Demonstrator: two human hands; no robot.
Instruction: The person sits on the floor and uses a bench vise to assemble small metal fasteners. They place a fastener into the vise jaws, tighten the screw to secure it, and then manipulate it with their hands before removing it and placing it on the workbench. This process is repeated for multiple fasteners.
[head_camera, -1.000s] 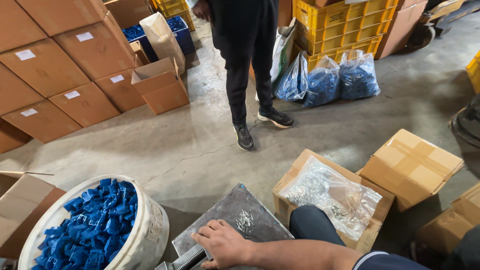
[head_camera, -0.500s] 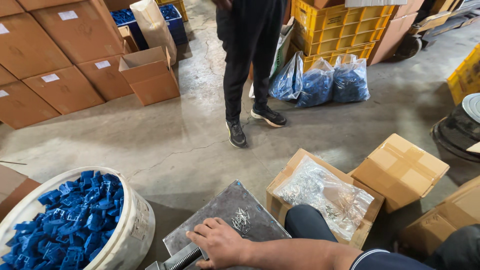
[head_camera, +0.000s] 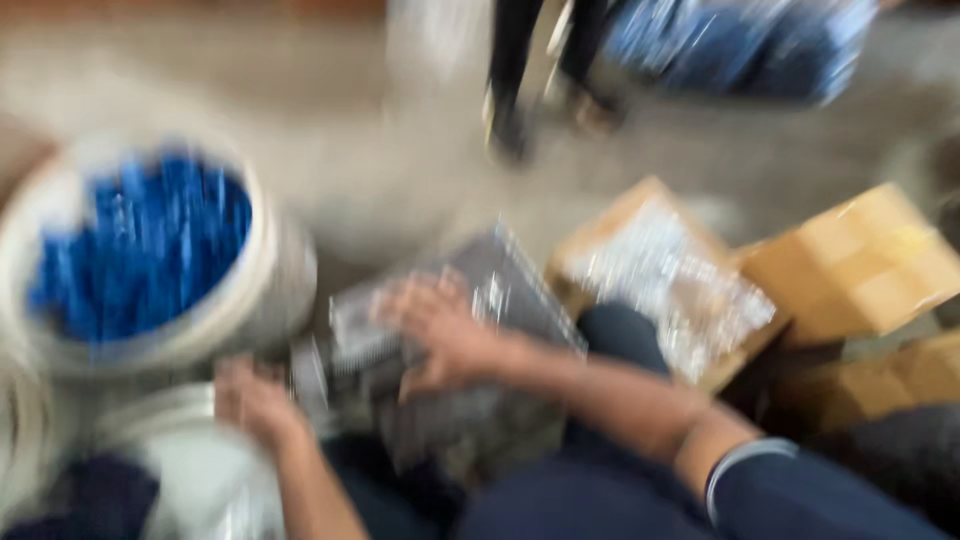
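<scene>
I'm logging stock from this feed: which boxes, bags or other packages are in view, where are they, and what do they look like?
White bucket: left, round, full of blue pieces.
Open cardboard box: right of the right hand, brown, lined with clear plastic.
Closed cardboard box: far right, tan, flaps shut.
Plastic bags: top right, blue contents, blurred.
No labels or screens can be made out.

An open brown cardboard box (head_camera: 610, 235) lined with a clear, crinkled plastic bag (head_camera: 680, 285) sits on the grey concrete floor (head_camera: 380, 170), right of the middle. Just beside it, toward the right edge of the floor, stands a closed tan cardboard box (head_camera: 865, 265) with its flaps shut. Below that, another brown cardboard carton (head_camera: 915, 375) shows only in part. Along the far edge lie clear plastic sacks filled with blue pieces (head_camera: 740, 40), heavily blurred.
</scene>
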